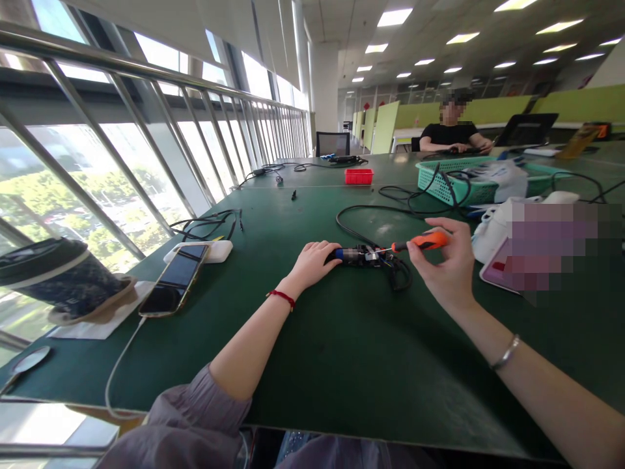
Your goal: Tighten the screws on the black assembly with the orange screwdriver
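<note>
Grasping device (352,256) in left hand (316,262), orange screwdriver (432,241) in right hand (449,264), plastic bag (510,180) in teal basket (438,185)

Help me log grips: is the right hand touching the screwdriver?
Touching. The head view shows the right hand holding the screwdriver, its thumb against the orange handle.

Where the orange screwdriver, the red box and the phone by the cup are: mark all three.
Orange screwdriver (432,240): head view, on its handle.
Red box (359,178): head view, on its front wall.
Phone (178,277): head view, on its screen.
</note>
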`<state>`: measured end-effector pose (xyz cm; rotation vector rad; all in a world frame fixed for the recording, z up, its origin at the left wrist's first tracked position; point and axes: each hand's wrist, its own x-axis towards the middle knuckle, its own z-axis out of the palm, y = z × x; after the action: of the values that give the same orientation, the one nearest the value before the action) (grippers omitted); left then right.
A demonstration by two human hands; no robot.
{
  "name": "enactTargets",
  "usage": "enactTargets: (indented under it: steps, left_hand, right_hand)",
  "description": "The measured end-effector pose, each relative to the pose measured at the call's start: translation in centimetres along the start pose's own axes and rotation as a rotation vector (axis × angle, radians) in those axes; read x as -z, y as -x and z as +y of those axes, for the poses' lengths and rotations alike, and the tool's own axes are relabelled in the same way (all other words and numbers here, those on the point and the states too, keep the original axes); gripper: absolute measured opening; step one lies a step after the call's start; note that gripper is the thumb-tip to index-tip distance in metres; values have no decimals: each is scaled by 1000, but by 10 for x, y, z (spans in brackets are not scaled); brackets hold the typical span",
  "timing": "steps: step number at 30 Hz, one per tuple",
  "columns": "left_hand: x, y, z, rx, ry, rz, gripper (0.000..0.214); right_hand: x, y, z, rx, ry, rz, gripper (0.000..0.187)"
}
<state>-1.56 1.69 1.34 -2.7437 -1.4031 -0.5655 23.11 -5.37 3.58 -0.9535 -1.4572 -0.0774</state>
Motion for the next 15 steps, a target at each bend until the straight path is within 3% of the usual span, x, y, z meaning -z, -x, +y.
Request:
enactTargets:
  steps: [2,7,12,15]
  left_hand:
    - [-2,2,3,0,-43,27,32]
    - [-6,4,9,16,-97,59,33]
    - [-7,4,9,18,-83,60,33]
    - [-7,4,10,22,-88,65,32]
  right_hand:
    - [-2,0,1,23,-18,16,40]
    - [-1,3,1,-6,116,-53,15]
    - [-1,1,-1,40,51,-17,30]
    - [0,0,-1,28,62,-43,27]
